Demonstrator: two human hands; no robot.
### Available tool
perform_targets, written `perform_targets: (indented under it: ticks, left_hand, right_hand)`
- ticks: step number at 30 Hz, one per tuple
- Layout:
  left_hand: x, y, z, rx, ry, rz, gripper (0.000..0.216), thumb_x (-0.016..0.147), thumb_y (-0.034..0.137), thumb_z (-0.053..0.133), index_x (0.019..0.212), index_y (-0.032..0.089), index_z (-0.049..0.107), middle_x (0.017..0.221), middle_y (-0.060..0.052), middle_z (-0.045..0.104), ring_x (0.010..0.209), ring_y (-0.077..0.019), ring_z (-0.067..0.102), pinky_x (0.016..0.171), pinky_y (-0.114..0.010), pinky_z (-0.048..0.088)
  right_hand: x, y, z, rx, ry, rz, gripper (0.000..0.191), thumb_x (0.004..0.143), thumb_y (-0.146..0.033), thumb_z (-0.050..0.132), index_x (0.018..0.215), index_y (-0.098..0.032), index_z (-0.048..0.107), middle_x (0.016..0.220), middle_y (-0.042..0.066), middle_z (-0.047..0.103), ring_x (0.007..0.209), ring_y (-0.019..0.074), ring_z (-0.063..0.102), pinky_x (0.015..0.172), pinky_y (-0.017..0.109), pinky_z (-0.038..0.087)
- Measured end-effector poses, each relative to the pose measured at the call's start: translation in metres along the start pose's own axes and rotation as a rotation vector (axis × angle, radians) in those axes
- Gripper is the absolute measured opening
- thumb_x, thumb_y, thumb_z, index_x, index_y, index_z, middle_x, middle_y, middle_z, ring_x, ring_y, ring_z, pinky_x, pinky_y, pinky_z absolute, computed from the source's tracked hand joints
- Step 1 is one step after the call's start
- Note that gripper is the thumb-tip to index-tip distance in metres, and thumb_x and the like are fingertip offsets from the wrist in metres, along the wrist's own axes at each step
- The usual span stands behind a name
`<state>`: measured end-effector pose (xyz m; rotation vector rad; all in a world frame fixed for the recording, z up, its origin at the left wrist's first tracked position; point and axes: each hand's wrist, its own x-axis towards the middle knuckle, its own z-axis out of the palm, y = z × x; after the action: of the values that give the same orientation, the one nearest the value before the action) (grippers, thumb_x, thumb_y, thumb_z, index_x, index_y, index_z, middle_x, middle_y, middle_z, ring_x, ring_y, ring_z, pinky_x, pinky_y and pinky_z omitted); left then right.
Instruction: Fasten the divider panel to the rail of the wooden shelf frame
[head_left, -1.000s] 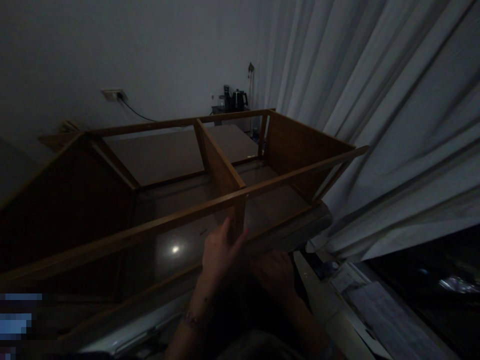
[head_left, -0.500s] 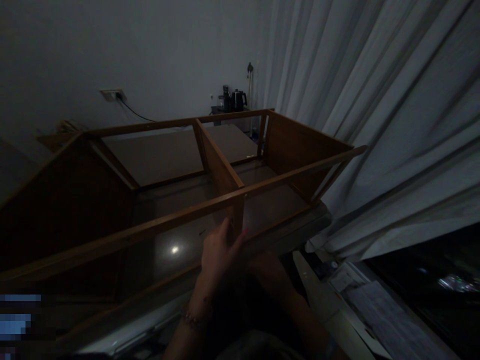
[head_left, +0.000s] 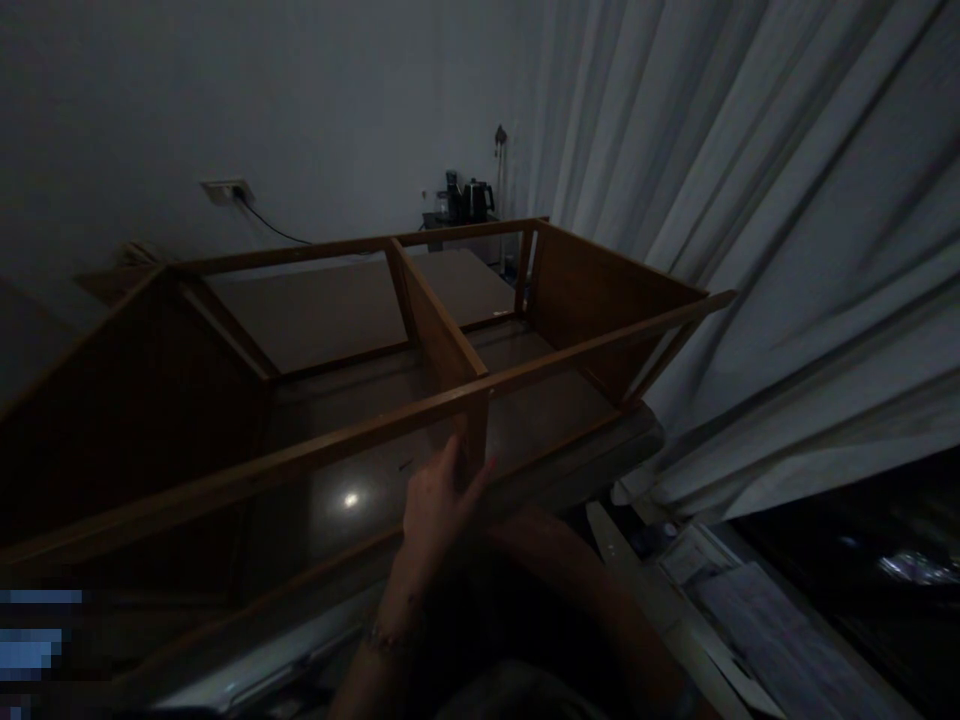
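A brown wooden frame (head_left: 360,432) with panelled ends and a middle divider (head_left: 442,325) rests on a bed-like padded base. My left hand (head_left: 435,500), with a bracelet at the wrist, is wrapped around the front upright (head_left: 477,430) of the divider, thumb on its right side. Below and to the right, my right hand (head_left: 532,535) is low near the base's front edge. It is dark and smeared, so its fingers and anything in them cannot be made out.
White curtains (head_left: 720,200) hang along the right. A black kettle (head_left: 476,198) stands on a small table at the back. A cord runs from a wall socket (head_left: 229,190). Flat boxes or papers (head_left: 757,610) lie at the lower right.
My right hand has shifted slightly left, closer to the left hand. The left hand keeps its hold on the upright, and the frame stays in place.
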<state>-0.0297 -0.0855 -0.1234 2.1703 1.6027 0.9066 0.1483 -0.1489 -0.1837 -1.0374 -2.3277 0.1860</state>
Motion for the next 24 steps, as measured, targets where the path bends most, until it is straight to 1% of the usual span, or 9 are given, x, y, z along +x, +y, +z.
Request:
perform_targets:
  ticks: [4, 8, 12, 14, 16, 18, 19, 22, 24]
  left_hand:
    - [0.000, 0.000, 0.000, 0.005, -0.006, -0.008, 0.041, 0.087, 0.055, 0.045, 0.107, 0.020, 0.054, 0.084, -0.004, 0.069, 0.073, -0.0188, 0.065, 0.060, -0.026, 0.045]
    - [-0.001, -0.001, 0.001, 0.019, -0.001, -0.011, 0.041, 0.087, 0.056, 0.045, 0.102, 0.020, 0.055, 0.080, -0.004, 0.068, 0.072, -0.0188, 0.065, 0.057, -0.026, 0.044]
    - [0.000, 0.000, 0.000, 0.012, 0.010, -0.008, 0.040, 0.086, 0.055, 0.046, 0.102, 0.020, 0.055, 0.081, -0.004, 0.067, 0.072, -0.0186, 0.065, 0.060, -0.027, 0.045]
    - [0.000, 0.001, 0.000, 0.003, 0.005, -0.009, 0.039, 0.086, 0.055, 0.046, 0.102, 0.020, 0.054, 0.082, -0.004, 0.068, 0.072, -0.0183, 0.064, 0.060, -0.027, 0.045]
    - [0.000, 0.001, -0.001, 0.003, 0.001, -0.007, 0.039, 0.086, 0.055, 0.046, 0.102, 0.020, 0.054, 0.081, -0.004, 0.068, 0.071, -0.0181, 0.064, 0.059, -0.026, 0.045]
    - [0.000, 0.001, -0.001, 0.007, -0.001, -0.007, 0.039, 0.086, 0.055, 0.046, 0.101, 0.020, 0.054, 0.079, -0.003, 0.067, 0.069, -0.0177, 0.064, 0.058, -0.026, 0.044]
    - [0.000, 0.001, -0.001, 0.007, -0.003, -0.009, 0.038, 0.087, 0.055, 0.045, 0.100, 0.020, 0.054, 0.078, -0.003, 0.066, 0.068, -0.0174, 0.063, 0.057, -0.025, 0.043]
    - [0.000, 0.001, -0.001, 0.010, -0.009, -0.010, 0.038, 0.087, 0.055, 0.045, 0.098, 0.020, 0.054, 0.076, -0.003, 0.066, 0.067, -0.0175, 0.063, 0.056, -0.025, 0.042]
    - [0.000, 0.000, 0.000, 0.015, -0.005, -0.011, 0.039, 0.086, 0.055, 0.046, 0.099, 0.020, 0.054, 0.078, -0.004, 0.066, 0.069, -0.0181, 0.063, 0.057, -0.025, 0.042]
  right_hand:
    - [0.000, 0.003, 0.002, 0.002, 0.000, -0.012, 0.023, 0.092, -0.017, 0.052, 0.112, -0.023, 0.063, 0.091, 0.001, 0.072, 0.080, 0.0159, 0.065, 0.072, 0.027, 0.055]
    - [0.001, 0.006, 0.007, 0.035, 0.075, -0.038, 0.017, 0.093, -0.021, 0.051, 0.104, -0.023, 0.065, 0.092, 0.000, 0.073, 0.080, 0.0146, 0.066, 0.070, 0.026, 0.054]
    - [0.002, 0.007, 0.015, 0.073, 0.137, -0.062, 0.016, 0.095, -0.026, 0.049, 0.096, -0.023, 0.065, 0.083, -0.001, 0.073, 0.075, 0.0135, 0.066, 0.068, 0.025, 0.053]
    - [0.001, 0.007, 0.021, 0.046, 0.201, -0.076, 0.016, 0.095, -0.029, 0.050, 0.094, -0.024, 0.064, 0.082, 0.000, 0.072, 0.075, 0.0138, 0.065, 0.071, 0.028, 0.052]
    - [-0.001, 0.006, 0.027, -0.007, 0.299, -0.083, 0.015, 0.095, -0.030, 0.050, 0.095, -0.025, 0.064, 0.084, 0.000, 0.071, 0.076, 0.0140, 0.065, 0.073, 0.029, 0.052]
    - [-0.003, 0.005, 0.033, -0.061, 0.393, -0.060, 0.012, 0.094, -0.030, 0.053, 0.095, -0.026, 0.063, 0.084, 0.001, 0.070, 0.075, 0.0141, 0.064, 0.071, 0.029, 0.051]
    - [-0.004, 0.004, 0.035, -0.080, 0.414, -0.037, 0.009, 0.092, -0.031, 0.055, 0.093, -0.026, 0.063, 0.084, 0.001, 0.069, 0.075, 0.0144, 0.064, 0.069, 0.029, 0.050]
    - [-0.004, 0.001, 0.040, -0.092, 0.361, 0.040, 0.006, 0.089, -0.032, 0.060, 0.088, -0.026, 0.063, 0.079, 0.000, 0.068, 0.074, 0.0151, 0.063, 0.072, 0.029, 0.048]
    - [-0.003, -0.003, 0.043, -0.098, 0.347, 0.076, 0.011, 0.090, -0.031, 0.059, 0.081, -0.026, 0.062, 0.072, -0.001, 0.067, 0.069, 0.0145, 0.061, 0.071, 0.030, 0.046]
